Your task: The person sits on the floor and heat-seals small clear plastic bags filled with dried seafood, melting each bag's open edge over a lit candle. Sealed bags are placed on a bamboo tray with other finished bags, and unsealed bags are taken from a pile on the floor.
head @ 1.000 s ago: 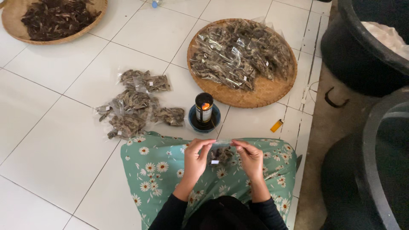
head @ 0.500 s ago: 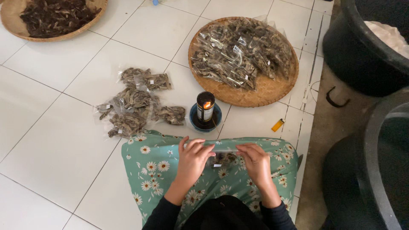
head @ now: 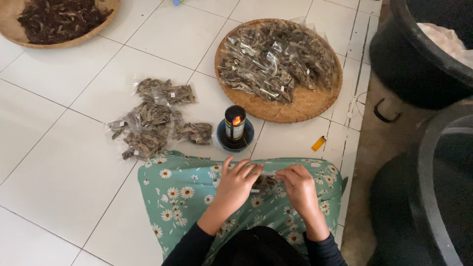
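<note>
— Head view, looking straight down: what are the two hands doing?

— Both are over the lap, on a green cloth with white daisies (head: 187,197). The left hand (head: 240,183) and the right hand (head: 298,184) hold one small clear packet (head: 266,178) between them, each pinching an end, fingers curled around it.

— What is in the packet?

— Something dark and dried (too small to tell more).

— And just beyond the hands?

— A small lamp with a lit flame (head: 235,123) stands on a dark blue saucer (head: 222,141), on the white tiled floor (head: 59,162), close to the edge of the cloth. An orange lighter (head: 319,143) lies to its right.

— Other packets?

— A loose pile of filled packets (head: 152,120) lies on the tiles to the left of the lamp. A round woven tray (head: 300,106) behind the lamp holds many more. Another woven tray (head: 19,42) at the top left carries loose dark dried pieces.

— On the right?

— Two big black tubs (head: 394,59), one with something white inside.
</note>
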